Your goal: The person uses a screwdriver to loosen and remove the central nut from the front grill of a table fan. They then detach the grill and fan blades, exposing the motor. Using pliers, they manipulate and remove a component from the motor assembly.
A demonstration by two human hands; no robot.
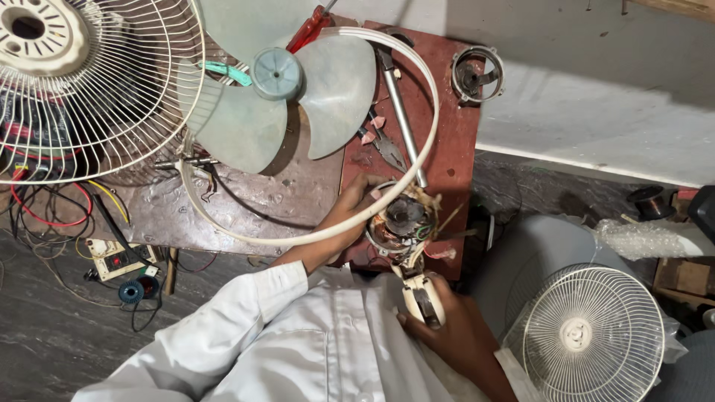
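Head view, motor: the fan motor (pixel 402 219) with bare copper windings sits at the red desk (pixel 454 141) edge.
Left hand (pixel 350 212): fingers curled against the motor's side.
Right hand (pixel 454 331): closed around the cream neck bracket (pixel 422 298) below it.
Technique (a judgement): brace the motor firmly, sparing the wires.
Labels: white switch box (pixel 112 260), lower left, with a red button.

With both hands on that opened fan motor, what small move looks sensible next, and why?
Probably steady the fan motor on the red workbench before reaching for a tool. The left hand grips its side, the right hand holds its cream neck, and the windings lie exposed; pliers lie just beyond.
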